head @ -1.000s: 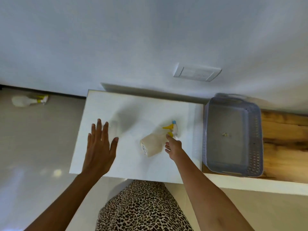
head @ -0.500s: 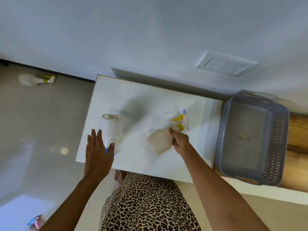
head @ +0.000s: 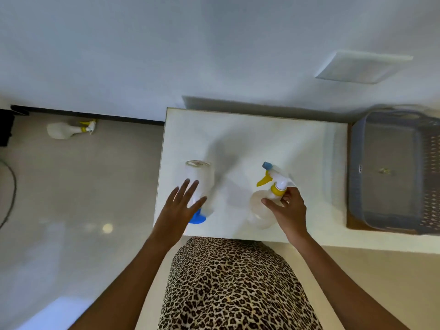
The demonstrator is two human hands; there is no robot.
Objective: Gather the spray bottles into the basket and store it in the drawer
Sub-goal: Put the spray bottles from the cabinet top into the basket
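Recorded a pale wall (head: 166, 55) across the top of the view and a beige floor (head: 71, 186) at left. Found a white tabletop (head: 262, 139) set against that wall at centre. Noted a leopard-print garment (head: 233, 287) at bottom centre, below the tabletop's near edge. Located the grey perforated basket (head: 355, 177) at far right on a wooden surface (head: 349, 220), just beside the tabletop's right edge and partly cut off by the frame. Found the left hand (head: 177, 210) spread with straight fingers over a clear bottle (head: 198, 177) lying on its side near the tabletop's left edge, blue cap (head: 197, 217) toward the person; could not confirm contact. Found the right hand (head: 289, 210) curled round the neck of a translucent spray bottle (head: 258, 206), just under the yellow collar, with the yellow trigger and blue nozzle pointing away from the person; could not tell whether it was resting on the tabletop or lifted. Located a third spray bottle (head: 64, 129) on its side on the floor near the wall, well apart from the tabletop.
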